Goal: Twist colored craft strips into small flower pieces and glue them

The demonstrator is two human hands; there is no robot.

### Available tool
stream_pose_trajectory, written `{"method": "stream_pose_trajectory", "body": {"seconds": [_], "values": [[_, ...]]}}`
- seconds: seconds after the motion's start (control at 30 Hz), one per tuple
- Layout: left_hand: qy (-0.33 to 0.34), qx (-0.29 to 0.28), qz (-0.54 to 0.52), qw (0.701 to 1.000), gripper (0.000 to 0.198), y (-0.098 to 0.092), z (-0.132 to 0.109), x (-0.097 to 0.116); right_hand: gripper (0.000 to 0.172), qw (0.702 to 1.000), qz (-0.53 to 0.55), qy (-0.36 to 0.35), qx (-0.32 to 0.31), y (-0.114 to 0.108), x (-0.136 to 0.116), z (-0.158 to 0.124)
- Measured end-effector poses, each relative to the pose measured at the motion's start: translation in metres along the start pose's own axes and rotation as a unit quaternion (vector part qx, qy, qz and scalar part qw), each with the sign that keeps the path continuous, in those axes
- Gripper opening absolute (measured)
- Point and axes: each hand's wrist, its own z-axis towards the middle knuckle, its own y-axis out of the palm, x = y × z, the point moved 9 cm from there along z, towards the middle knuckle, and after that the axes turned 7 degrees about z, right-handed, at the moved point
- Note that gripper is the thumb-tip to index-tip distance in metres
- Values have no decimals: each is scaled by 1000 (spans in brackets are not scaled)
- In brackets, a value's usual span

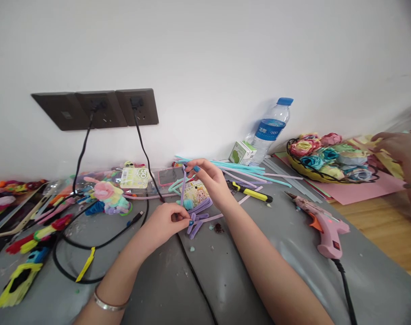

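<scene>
My left hand (166,221) is closed, thumb and finger pinching a bent and looped purple pipe cleaner (201,207) just above the table. Higher up, my right hand (208,180) pinches the upper end of a thin purple strand (182,189) that runs down toward the left hand. Whether strand and loops are one piece I cannot tell. Behind the loops lies a card with a cartoon figure (196,191), partly covered. Blue pipe cleaners (225,166) lie spread beyond my right hand, and a yellow and black utility knife (252,192) rests to its right.
A pink glue gun (327,225) lies at right with its cord toward me. Behind it stand a basket of paper flowers (293,164), a water bottle (269,131) and a small carton (242,152). Black cables (80,246) cross the table. Another person's hand (399,146) is at far right.
</scene>
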Motion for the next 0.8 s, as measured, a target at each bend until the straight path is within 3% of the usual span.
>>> {"method": "stream_pose_trajectory", "body": {"seconds": [0.53,0.7,0.8], "values": [[27,10,67,997,14,9,1,4,22,1000,6,7,-9,3,0,-1],[23,35,38,998,23,-11,-1,4,20,1000,1,7,-10,1,5,1],[9,121,24,992,19,-35,-2,-4,17,998,-61,16,0,-4,15,1]]}}
